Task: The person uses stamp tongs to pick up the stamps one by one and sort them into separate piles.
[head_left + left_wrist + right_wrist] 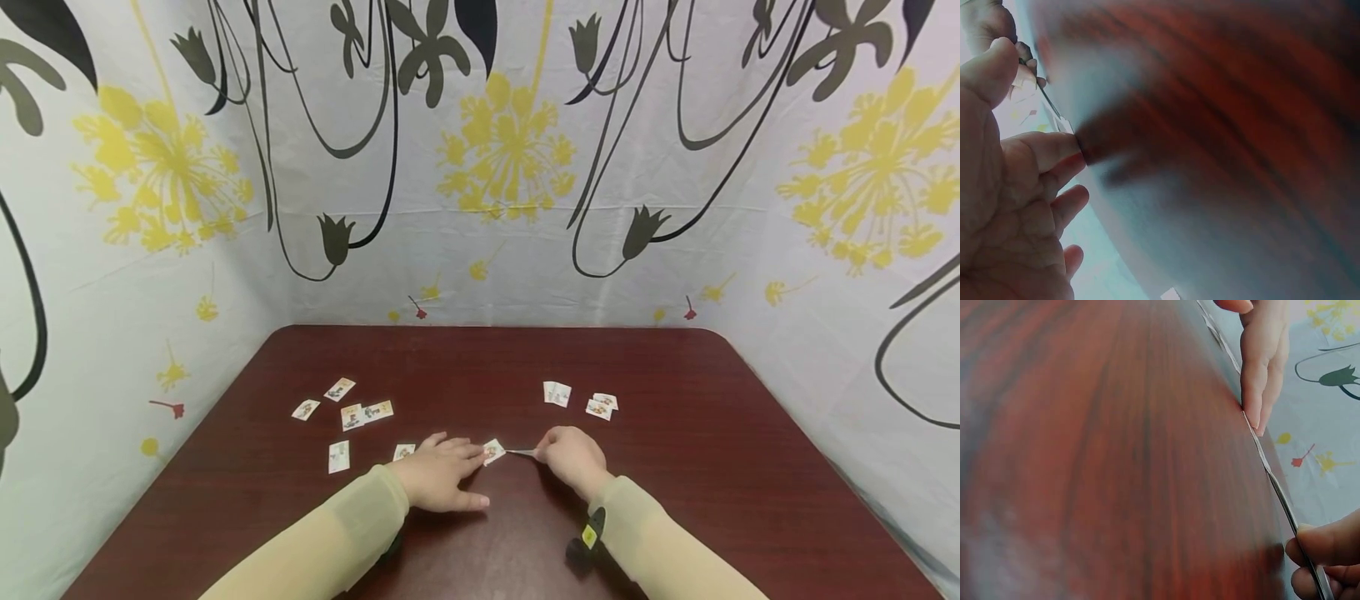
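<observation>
My left hand [442, 473] lies spread on the table, palm down, its fingertips touching the edge of a small printed card [493, 452]. Between thumb and fingers, my right hand [573, 460] pinches slim metal tweezers [521, 452], held low and almost flat. Their tip reaches the card's right side; whether it grips the card or only touches it, I cannot tell. In the right wrist view the tweezers [1285, 503] run along the tabletop toward the left fingers [1257, 375]. Part of another card [404, 451] shows behind my left hand.
Several small printed cards lie left on the dark red table [675, 517], including an overlapping pair [367, 414] and a single one [339, 457]. Farther right are two small groups, one pale [557, 393], one overlapping [602, 407]. Patterned cloth [480, 283] surrounds the table's back and sides.
</observation>
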A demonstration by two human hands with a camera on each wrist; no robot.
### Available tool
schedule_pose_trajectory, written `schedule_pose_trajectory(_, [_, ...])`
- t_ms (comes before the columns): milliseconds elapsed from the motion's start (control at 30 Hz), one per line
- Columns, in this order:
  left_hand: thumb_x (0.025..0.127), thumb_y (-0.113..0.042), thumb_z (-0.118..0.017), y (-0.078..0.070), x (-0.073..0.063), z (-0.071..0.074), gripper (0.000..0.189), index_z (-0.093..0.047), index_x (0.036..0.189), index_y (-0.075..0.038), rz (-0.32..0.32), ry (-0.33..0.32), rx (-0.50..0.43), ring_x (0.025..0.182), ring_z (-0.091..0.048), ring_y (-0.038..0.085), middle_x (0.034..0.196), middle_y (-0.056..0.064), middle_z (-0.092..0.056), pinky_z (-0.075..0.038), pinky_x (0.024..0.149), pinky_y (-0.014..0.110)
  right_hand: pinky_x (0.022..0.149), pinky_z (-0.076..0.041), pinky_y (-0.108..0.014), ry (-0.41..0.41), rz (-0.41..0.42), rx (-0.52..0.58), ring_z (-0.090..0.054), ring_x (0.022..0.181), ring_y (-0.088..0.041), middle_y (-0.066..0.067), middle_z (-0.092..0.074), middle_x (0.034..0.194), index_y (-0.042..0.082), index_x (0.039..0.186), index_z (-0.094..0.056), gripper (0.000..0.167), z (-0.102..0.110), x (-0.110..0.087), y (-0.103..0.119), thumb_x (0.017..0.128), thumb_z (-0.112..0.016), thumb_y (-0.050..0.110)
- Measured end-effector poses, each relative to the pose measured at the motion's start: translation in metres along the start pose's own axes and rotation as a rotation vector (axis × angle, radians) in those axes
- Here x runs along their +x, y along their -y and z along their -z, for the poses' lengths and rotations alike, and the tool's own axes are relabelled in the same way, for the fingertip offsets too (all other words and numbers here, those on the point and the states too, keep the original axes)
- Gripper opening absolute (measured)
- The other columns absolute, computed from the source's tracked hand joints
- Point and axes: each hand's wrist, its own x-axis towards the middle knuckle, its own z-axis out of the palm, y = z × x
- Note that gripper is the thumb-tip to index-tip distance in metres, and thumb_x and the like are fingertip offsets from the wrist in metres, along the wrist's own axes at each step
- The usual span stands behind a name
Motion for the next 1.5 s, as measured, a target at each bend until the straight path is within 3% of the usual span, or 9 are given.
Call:
schedule_pose_trajectory(367, [0.091, -0.067, -0.044, 0.001, 0.001, -0.002, 0.077, -0.041, 0.147, -0.015, -0.010, -0.020, 0.009, 0.139, -0.031, 0.018, 0.150, -0.002, -0.039, -0.017, 0.114, 0.048, 0.064, -0.044, -0.035, 0.001, -0.003, -0.013, -0.054, 0.069, -0.012, 0.009, -0.063, 0.075, 0.020, 0.071, -0.069, 0.010, 0.000, -0.010, -0.001, 0.082, -0.069, 0.021])
schedule_pose_trajectory(767, [0.090, -0.068, -0.044, 0.001, 0.000, -0.003, 0.075, -0.041, 0.148, -0.022, -0.027, -0.014, 0.006, 0.141, -0.029, 0.020, 0.152, -0.002, -0.036, -0.016, 0.114, 0.050, 0.062, -0.044, -0.035, -0.011, -0.012, -0.010, -0.055, 0.069, -0.012, 0.009, -0.063, 0.076, 0.021, 0.071, -0.069, 0.011, 0.000, -0.016, -0.001, 0.082, -0.069, 0.022])
schedule_pose_trajectory(1500, [0.089, -0.069, -0.045, 0.001, -0.001, -0.002, 0.076, -0.040, 0.148, -0.022, -0.017, -0.014, 0.006, 0.141, -0.029, 0.020, 0.151, -0.005, -0.037, -0.017, 0.114, 0.049, 0.061, -0.044, -0.036, -0.049, -0.013, -0.013, -0.057, 0.070, -0.012, 0.010, -0.064, 0.075, 0.022, 0.071, -0.069, 0.012, -0.006, -0.014, 0.003, 0.083, -0.070, 0.024])
